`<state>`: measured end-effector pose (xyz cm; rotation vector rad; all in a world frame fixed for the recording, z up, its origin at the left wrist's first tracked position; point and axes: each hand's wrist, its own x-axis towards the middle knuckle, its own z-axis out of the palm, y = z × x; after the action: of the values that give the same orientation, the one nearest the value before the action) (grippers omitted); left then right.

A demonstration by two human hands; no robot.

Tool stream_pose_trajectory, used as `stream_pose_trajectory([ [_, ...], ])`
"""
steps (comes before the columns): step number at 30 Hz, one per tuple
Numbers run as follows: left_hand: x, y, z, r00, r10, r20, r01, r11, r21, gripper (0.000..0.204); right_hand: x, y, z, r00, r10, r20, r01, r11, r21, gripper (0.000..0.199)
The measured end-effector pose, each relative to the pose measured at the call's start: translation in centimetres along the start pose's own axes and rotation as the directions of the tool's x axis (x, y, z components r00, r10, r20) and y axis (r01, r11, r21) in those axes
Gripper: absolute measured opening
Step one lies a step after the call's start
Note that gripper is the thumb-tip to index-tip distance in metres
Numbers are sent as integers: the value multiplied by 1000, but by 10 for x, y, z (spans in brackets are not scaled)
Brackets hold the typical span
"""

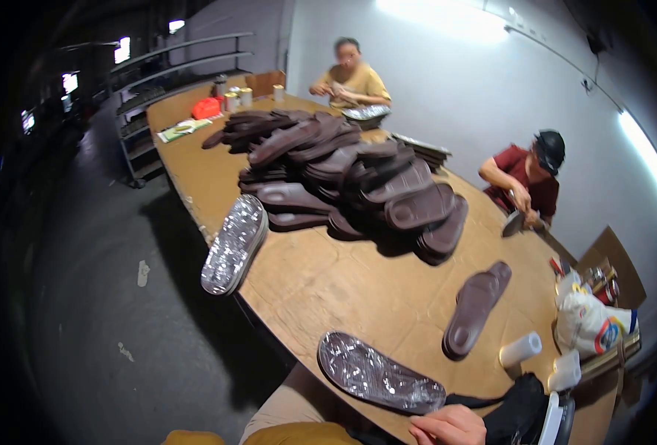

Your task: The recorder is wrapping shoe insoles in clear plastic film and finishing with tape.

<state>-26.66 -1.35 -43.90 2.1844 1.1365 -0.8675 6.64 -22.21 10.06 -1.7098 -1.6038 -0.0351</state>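
Note:
My right hand (450, 427) comes in at the lower edge, fingers curled together and pointing left. What is between the fingertips, if anything, I cannot make out. Just above it, at the table's near edge, lies a dark brown sole wrapped in shiny clear film (380, 373); its right end is close to my knuckles. Beyond that, a bare brown slipper (476, 311) rests on the table, strap part pointing away. My left hand is out of the picture. A mustard sleeve or shirt (299, 434) shows at the bottom.
A large heap of brown slippers (343, 167) covers the table's (321, 289) middle. Film-wrapped soles (233, 245) stack at the left edge. White rolls (521, 348), black cloth (517, 408) and a plastic bag (591, 322) are at right. Two co-workers (354, 81) sit along the far side.

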Motion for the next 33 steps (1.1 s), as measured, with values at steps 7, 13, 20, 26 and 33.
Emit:
stream_pose_trajectory([
  [7, -21, 0, -11, 986, -117, -120, 118, 993, 1, 28, -21, 22, -5, 991, 134, -21, -134, 991, -7, 21],
  [13, -121, -19, 27, 992, -122, 28, 115, 979, 166, 26, -6, 24, -1, 988, 156, 0, -156, 988, -6, 23],
  [20, -171, -14, -34, 992, -120, 41, 101, 941, 322, 25, -19, 48, 9, 987, 162, 2, -161, 986, -48, 19],
  [26, -202, -7, -117, 995, -85, 57, 46, 869, 493, 24, -27, 48, 16, 972, 236, -5, -235, 969, -78, 22],
  [33, -207, 55, -259, 968, 117, -224, -11, 905, 426, 18, -34, 51, 19, 971, 238, -33, -238, 971, 18, 26],
])
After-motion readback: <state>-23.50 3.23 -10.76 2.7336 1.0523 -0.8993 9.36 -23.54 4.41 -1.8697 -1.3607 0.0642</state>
